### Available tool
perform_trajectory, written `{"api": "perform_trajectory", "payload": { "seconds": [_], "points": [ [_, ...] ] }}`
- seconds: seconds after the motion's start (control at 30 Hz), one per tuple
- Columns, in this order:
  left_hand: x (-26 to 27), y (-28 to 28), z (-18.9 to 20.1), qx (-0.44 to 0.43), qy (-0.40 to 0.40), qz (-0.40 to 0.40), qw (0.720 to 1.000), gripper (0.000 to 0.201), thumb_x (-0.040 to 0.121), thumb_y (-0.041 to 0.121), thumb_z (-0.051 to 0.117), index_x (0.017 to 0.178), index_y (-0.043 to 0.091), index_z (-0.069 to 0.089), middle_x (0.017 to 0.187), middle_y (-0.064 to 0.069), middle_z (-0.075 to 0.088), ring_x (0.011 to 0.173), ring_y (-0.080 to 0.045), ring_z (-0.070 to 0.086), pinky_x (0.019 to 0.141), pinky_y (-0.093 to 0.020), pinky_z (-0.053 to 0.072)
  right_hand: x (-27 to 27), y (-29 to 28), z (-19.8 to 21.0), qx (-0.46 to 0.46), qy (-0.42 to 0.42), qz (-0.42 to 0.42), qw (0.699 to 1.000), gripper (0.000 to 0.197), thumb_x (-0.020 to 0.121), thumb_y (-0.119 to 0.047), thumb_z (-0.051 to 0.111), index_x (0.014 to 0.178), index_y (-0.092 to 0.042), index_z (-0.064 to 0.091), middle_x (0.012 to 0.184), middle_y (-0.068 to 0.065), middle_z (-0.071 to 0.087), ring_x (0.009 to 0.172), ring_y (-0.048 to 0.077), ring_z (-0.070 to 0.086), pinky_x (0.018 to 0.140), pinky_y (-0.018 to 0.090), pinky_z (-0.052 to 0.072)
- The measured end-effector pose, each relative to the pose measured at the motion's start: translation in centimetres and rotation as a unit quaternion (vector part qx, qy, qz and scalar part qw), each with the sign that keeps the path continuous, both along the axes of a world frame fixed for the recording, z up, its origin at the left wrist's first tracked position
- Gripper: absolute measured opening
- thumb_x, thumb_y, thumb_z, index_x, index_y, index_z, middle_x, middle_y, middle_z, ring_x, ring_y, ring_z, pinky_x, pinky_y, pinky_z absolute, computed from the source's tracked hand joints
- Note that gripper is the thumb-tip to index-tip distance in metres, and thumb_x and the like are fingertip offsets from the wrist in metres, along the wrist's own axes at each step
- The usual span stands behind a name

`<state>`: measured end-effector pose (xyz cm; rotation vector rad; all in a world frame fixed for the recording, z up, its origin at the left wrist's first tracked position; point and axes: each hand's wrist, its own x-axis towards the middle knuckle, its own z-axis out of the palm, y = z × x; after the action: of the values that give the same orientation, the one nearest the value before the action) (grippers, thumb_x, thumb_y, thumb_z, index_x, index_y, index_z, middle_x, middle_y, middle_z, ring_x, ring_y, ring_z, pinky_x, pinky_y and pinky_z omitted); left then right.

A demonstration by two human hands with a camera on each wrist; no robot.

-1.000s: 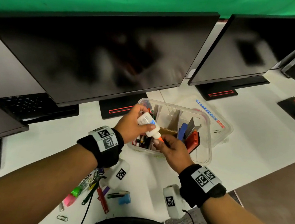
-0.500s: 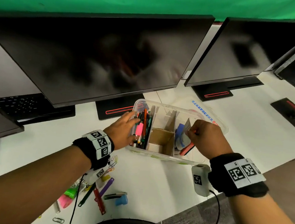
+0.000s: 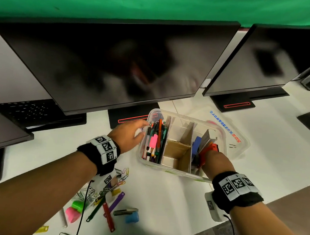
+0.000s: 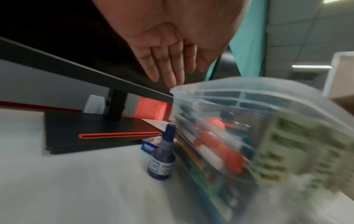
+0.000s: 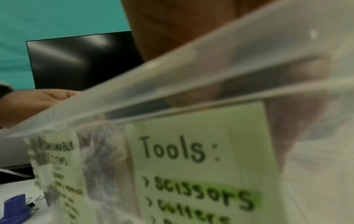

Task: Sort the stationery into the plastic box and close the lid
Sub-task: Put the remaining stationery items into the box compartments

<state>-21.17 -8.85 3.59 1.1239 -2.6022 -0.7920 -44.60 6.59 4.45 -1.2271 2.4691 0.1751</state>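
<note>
The plastic box stands open on the white surface, divided into 3 compartments. The left compartment holds pens laid with their long axes running away from the person. The middle compartment appears nearly empty. The right compartment holds upright tools, including a blue item and an orange one.

The left hand hovers at the box's left wall, fingers straight and together, holding nothing; the left wrist view places the fingertips just above the far left corner of the rim. The right hand reaches down into the right compartment. Its fingers are hidden by the back of the hand and by the box wall, so their state cannot be determined.

The lid lies flat just behind the box on the right.

Unsorted stationery remains near the left forearm: paper clips, a green highlighter, a pink eraser and a blue sharpener. An ink bottle stands upright just beside the left wall, directly below the left hand. The left hand is nearer to all of these, so it is judged the likely hand for the next pick. The bottle's long axis is vertical, which suits a grip from the side.
</note>
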Motion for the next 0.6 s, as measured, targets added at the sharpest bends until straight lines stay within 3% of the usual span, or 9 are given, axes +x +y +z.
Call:
{"api": "perform_trajectory", "payload": {
  "seconds": [0.07, 0.13, 0.27, 0.37, 0.43, 0.5, 0.6],
  "points": [
    [0.3, -1.8, -0.3, 0.015, 0.043, 0.064, 0.997, 0.028, 0.092, 0.019, 0.048, 0.119, 0.018, 0.055, 0.117, 0.0, 0.065, 0.105, -0.014, 0.061, 0.089, -0.025, 0.045, 0.1, 0.0, 0.0, 0.021, 0.002, 0.007, 1.0, 0.026, 0.086, -0.009, 0.053, 0.11, -0.008, 0.06, 0.104, 0.012, 0.066, 0.097, 0.029, 0.063, 0.083, 0.032, 0.049],
    [0.4, -3.9, -1.3, 0.025, 0.021, 0.1, 0.994, 0.025, 0.09, 0.015, 0.05, 0.112, 0.016, 0.06, 0.112, -0.003, 0.065, 0.098, -0.018, 0.062, 0.087, -0.026, 0.046, 0.2, 0.3, 0.1, 0.031, 0.009, 0.011, 0.999, 0.027, 0.084, -0.011, 0.054, 0.111, -0.014, 0.061, 0.103, 0.008, 0.066, 0.096, 0.026, 0.063, 0.081, 0.031, 0.05],
    [-0.6, -6.2, -3.7, 0.045, -0.132, 0.059, 0.988, 0.029, 0.089, 0.021, 0.055, 0.118, 0.017, 0.059, 0.119, -0.006, 0.059, 0.107, -0.023, 0.058, 0.091, -0.03, 0.046, 0.3, 1.1, 0.7, -0.003, 0.016, -0.006, 1.0, 0.028, 0.081, -0.016, 0.053, 0.106, -0.023, 0.064, 0.089, 0.001, 0.064, 0.083, 0.022, 0.061, 0.07, 0.027, 0.048],
    [-2.4, -6.4, -4.9, 0.045, -0.162, 0.031, 0.985, 0.034, 0.087, 0.027, 0.06, 0.12, 0.021, 0.057, 0.119, -0.002, 0.058, 0.108, -0.022, 0.057, 0.09, -0.033, 0.048, 0.3, 2.2, 0.5, -0.051, 0.036, 0.007, 0.998, 0.021, 0.078, -0.024, 0.053, 0.095, -0.029, 0.066, 0.084, -0.005, 0.065, 0.077, 0.02, 0.06, 0.066, 0.027, 0.051],
    [-3.8, -6.6, -5.6, 0.04, -0.165, 0.003, 0.986, 0.027, 0.085, 0.03, 0.059, 0.112, 0.024, 0.058, 0.112, 0.001, 0.061, 0.096, -0.022, 0.06, 0.082, -0.032, 0.051, 0.5, 2.8, -0.2, -0.096, 0.042, 0.041, 0.994, 0.015, 0.079, -0.026, 0.055, 0.088, -0.025, 0.066, 0.085, -0.001, 0.069, 0.079, 0.024, 0.063, 0.064, 0.031, 0.053],
    [-4.9, -6.6, -5.8, 0.038, -0.173, -0.015, 0.984, 0.007, 0.088, 0.029, 0.055, 0.093, 0.025, 0.056, 0.1, -0.003, 0.063, 0.079, -0.02, 0.057, 0.072, -0.031, 0.05, 1.3, 3.2, -0.8, -0.149, 0.021, 0.076, 0.986, 0.004, 0.078, -0.018, 0.061, 0.078, -0.017, 0.065, 0.075, 0.005, 0.068, 0.071, 0.029, 0.062, 0.054, 0.03, 0.045],
    [-5.5, -6.3, -6.2, 0.059, -0.166, -0.022, 0.984, 0.012, 0.092, 0.024, 0.05, 0.08, 0.024, 0.05, 0.086, -0.003, 0.051, 0.076, -0.019, 0.053, 0.069, -0.029, 0.045, 1.9, 3.6, -1.7, -0.221, -0.015, 0.081, 0.972, 0.004, 0.076, -0.012, 0.06, 0.073, -0.012, 0.062, 0.063, 0.009, 0.064, 0.058, 0.032, 0.059, 0.05, 0.026, 0.034]
  ]
}}
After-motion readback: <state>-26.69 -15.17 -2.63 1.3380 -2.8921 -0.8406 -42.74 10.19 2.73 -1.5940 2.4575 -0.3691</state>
